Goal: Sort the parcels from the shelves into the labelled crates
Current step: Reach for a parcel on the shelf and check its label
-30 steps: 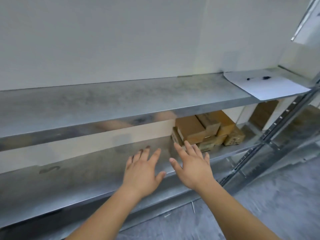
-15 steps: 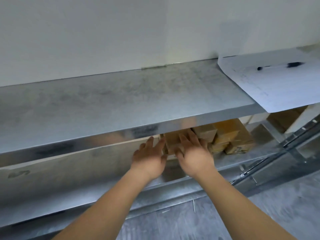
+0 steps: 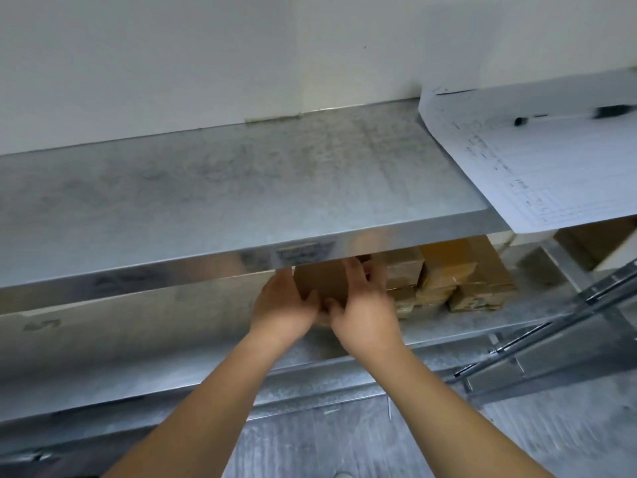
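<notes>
A brown cardboard parcel (image 3: 322, 281) is held between both hands on the lower shelf (image 3: 155, 346), just under the front lip of the upper shelf (image 3: 241, 188). The left hand (image 3: 284, 307) is pressed against the parcel's left side, its fingertips hidden behind the lip; the right hand (image 3: 365, 305) is laid over the right side and front, fingers curled round the far edge, thumb beneath. A two-sided clamp appears chosen because the parcel sits tight against the stack of remaining parcels (image 3: 448, 277) toward the shelf's right end, leaving no room for a single-handed grasp. Whether the parcel is lifted clear of the shelf cannot be told. The step in hand is judged to be extraction; low clearance under the lip calls for a straight pull toward the front edge before any lift. No labelled crates are in view. At the right end of the upper shelf, a printed sheet (image 3: 551, 174) overhangs the front edge, weighted by a pen (image 3: 572, 115).
</notes>
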A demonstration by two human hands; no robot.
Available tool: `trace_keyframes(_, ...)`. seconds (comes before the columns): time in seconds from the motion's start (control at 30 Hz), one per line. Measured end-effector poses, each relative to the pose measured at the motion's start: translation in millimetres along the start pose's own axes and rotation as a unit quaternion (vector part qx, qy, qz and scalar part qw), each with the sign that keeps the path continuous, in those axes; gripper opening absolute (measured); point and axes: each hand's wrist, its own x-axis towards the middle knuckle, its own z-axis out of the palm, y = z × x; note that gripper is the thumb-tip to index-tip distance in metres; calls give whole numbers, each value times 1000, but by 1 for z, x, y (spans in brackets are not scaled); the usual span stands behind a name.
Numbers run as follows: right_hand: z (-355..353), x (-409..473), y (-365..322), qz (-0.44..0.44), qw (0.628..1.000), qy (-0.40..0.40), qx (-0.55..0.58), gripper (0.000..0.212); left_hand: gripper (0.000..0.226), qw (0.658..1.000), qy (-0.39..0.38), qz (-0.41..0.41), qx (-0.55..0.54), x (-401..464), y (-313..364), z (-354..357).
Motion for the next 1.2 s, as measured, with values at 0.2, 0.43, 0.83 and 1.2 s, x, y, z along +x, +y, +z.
trace_keyframes(0.2,1,1,-22,-3,996,-90,28,112,77,999,6,-8,-50,-20,-33,-27)
trace_keyframes(0.43,23,-17,-75,-66,982,-178,24,118,110,999,47,24,-12,-59,-93,-65)
trace_keyframes(0.83,97,-121,-227,-199,955,-141,171,16,34,966,228,-67,-100,-206,-243,-147)
trace_keyframes(1.2,146,-269,-369,-357,841,-371,168,114,94,947,282,-145,-44,-393,-367,-231)
